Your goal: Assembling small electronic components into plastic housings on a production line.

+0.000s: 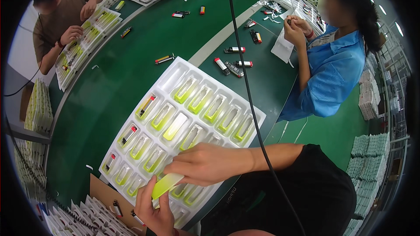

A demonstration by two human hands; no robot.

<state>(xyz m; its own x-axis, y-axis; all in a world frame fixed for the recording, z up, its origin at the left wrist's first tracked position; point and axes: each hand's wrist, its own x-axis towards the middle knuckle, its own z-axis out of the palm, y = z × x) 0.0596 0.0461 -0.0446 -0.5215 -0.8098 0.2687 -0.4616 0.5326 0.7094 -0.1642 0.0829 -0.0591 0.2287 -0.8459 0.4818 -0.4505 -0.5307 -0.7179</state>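
A yellow-green, pale-ended plastic casing [167,185] is held over the near part of a white moulded tray [171,71]. My left hand [155,212] pinches its lower end between thumb and fingers. My right hand [210,164] reaches across from the right, its fingers closed at the casing's upper end; the fingertips are partly hidden. Several hollow yellow-green casings [187,88] sit in the tray's pockets, and one closed-looking casing [176,126] lies among them. Down the tray's left side, pockets hold small red-ended cylindrical cells [129,134] with dark parts attached.
Loose red-ended cells [222,66] lie beyond the tray on the green table [144,39]. A co-worker in blue [332,74] handles a small part at right; another person [70,8] works over a tray at far left. A dark cable [247,83] hangs across. Stacked white trays [78,218] stand lower left.
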